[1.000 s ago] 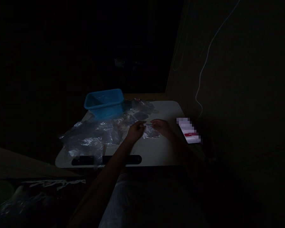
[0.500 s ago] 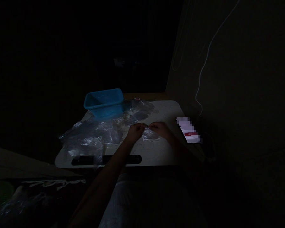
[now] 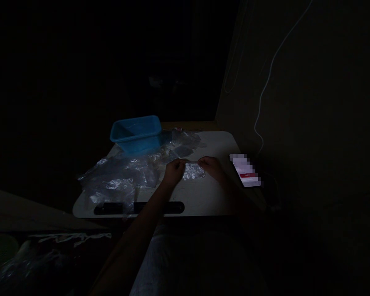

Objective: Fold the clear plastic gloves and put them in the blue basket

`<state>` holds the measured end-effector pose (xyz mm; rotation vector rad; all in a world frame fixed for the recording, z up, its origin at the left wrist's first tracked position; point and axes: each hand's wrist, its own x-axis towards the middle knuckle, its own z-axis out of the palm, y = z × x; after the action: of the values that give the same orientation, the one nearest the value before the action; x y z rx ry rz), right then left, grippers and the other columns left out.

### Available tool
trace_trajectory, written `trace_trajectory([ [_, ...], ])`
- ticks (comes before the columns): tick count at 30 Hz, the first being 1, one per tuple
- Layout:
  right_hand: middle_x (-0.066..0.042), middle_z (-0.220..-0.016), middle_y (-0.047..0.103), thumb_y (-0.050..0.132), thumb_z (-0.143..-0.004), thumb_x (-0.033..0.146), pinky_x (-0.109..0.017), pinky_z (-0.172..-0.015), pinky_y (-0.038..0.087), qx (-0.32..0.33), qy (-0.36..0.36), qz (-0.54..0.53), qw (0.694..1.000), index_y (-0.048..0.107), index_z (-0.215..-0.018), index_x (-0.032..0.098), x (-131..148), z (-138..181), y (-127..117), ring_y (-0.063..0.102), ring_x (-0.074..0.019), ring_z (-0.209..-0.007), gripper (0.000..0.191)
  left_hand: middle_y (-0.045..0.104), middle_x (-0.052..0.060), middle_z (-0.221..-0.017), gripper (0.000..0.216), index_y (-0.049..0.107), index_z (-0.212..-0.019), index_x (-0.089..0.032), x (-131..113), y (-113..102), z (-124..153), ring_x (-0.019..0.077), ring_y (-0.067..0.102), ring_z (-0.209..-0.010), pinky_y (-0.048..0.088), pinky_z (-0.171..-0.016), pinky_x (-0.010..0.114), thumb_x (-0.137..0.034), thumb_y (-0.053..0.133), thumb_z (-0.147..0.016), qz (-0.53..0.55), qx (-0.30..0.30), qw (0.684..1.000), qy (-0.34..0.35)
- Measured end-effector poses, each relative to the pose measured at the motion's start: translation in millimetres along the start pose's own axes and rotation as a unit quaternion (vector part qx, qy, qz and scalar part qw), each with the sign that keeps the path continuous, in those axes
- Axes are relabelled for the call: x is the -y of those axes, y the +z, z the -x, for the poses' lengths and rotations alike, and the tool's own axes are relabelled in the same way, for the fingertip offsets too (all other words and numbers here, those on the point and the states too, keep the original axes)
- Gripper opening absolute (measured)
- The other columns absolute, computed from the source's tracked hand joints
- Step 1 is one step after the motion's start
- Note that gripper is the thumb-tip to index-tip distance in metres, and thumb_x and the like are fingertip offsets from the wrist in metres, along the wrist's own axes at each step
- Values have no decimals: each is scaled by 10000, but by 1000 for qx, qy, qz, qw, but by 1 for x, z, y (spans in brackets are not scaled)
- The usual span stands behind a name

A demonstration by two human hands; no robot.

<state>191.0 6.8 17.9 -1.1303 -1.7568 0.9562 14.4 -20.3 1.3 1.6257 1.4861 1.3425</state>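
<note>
Over the white table, a small clear plastic bag is stretched between my two hands, its upper edge pulled into a straight line. My left hand pinches the left end of that edge, fingers closed. At the right end, my right hand grips the edge between thumb and fingers. The bag's shiny, creased body hangs below the edge, close to the tabletop. A heap of clear plastic bags lies left of my left hand. The dim light hides finger details.
A blue plastic basin stands at the table's back left. More clear plastic lies behind my hands. A lit phone rests at the right, below a white cable. A black slot runs along the table's front edge.
My hands have moved slightly apart, drawing the bag's upper edge straight between them. The bag's body now shows wider and brighter. The basin, heap and phone have stayed put.
</note>
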Motion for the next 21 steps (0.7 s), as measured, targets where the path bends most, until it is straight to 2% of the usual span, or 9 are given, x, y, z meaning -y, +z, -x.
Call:
trace_trajectory([
  [15, 1, -617, 601, 542, -666, 378, -240, -551, 406, -28, 5, -44, 999, 600, -649, 177, -7, -1, -2, 538, -138, -598, 210, 628, 21, -668, 236, 636, -792, -146, 0, -2, 0, 136, 571, -655, 419, -561, 217, -320, 485, -740, 14, -18, 1000, -21],
  [21, 6, -605, 592, 567, -661, 407, -235, -549, 397, 9, -2, -31, 999, 617, -662, 170, -6, -1, -1, 530, -129, -582, 242, 636, 31, -702, 240, 639, -781, -144, -2, -3, 0, 136, 569, -651, 424, -569, 223, -325, 486, -749, 23, -20, 1000, -5],
])
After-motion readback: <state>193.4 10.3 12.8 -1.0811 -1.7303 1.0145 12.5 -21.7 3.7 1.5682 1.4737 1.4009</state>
